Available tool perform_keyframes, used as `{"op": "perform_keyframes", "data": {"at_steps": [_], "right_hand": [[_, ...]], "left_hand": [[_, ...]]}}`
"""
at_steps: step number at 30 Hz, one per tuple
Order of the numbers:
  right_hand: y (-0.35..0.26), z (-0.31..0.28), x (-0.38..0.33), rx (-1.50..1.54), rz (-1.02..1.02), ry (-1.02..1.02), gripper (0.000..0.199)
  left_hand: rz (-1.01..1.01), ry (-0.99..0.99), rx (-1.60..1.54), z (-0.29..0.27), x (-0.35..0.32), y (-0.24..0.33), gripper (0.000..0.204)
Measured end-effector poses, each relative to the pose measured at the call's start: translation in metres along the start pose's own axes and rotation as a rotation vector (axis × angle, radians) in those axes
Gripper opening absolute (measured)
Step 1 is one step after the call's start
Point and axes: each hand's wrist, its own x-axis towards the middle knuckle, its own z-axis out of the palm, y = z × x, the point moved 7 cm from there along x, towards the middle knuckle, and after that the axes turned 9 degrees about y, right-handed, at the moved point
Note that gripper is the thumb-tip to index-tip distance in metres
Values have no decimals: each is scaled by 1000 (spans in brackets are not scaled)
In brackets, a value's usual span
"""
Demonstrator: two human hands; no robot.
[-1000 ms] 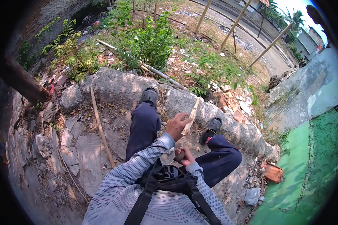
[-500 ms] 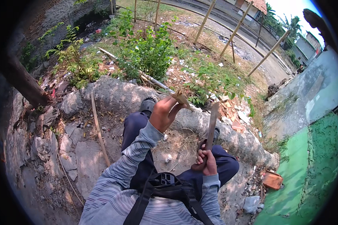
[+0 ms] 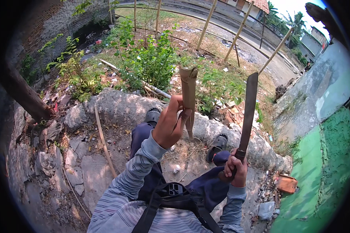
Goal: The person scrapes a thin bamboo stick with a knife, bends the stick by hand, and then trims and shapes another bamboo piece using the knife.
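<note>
Out in front of me, my left hand (image 3: 170,123) grips a short tan piece of bamboo (image 3: 189,91). The piece stands nearly upright, with a broad, ragged top and a narrower lower end. My right hand (image 3: 235,169) is closed around the handle of a machete (image 3: 248,112). Its long dark blade points up and away, to the right of the bamboo and apart from it. Below both hands, my shoes (image 3: 217,145) rest on the ground beside a low concrete ledge (image 3: 128,101).
A long thin stick (image 3: 104,143) lies on the broken paving at left. Leafy shrubs (image 3: 153,62) grow beyond the ledge, with bamboo poles (image 3: 239,31) behind. An orange block-like object (image 3: 287,184) lies by the green wall (image 3: 311,171). A dark post (image 3: 27,95) leans at far left.
The bamboo has turned from slanting to nearly upright in my left hand. My right hand has moved right, and the machete blade has swung up and away from the bamboo.
</note>
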Motion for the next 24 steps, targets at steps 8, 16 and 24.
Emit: {"op": "perform_keyframes", "data": {"at_steps": [8,16,24], "right_hand": [[-11,-1,-4,36,-41,47,17],[-24,-8,-23,-56,-54,49,21],[-53,31,-37,28,-114,-10,24]], "left_hand": [[-203,-23,-565,18,18,-39,23],[-264,-243,-575,86,6,-43,51],[-340,-259,-608,128,10,-53,62]]}}
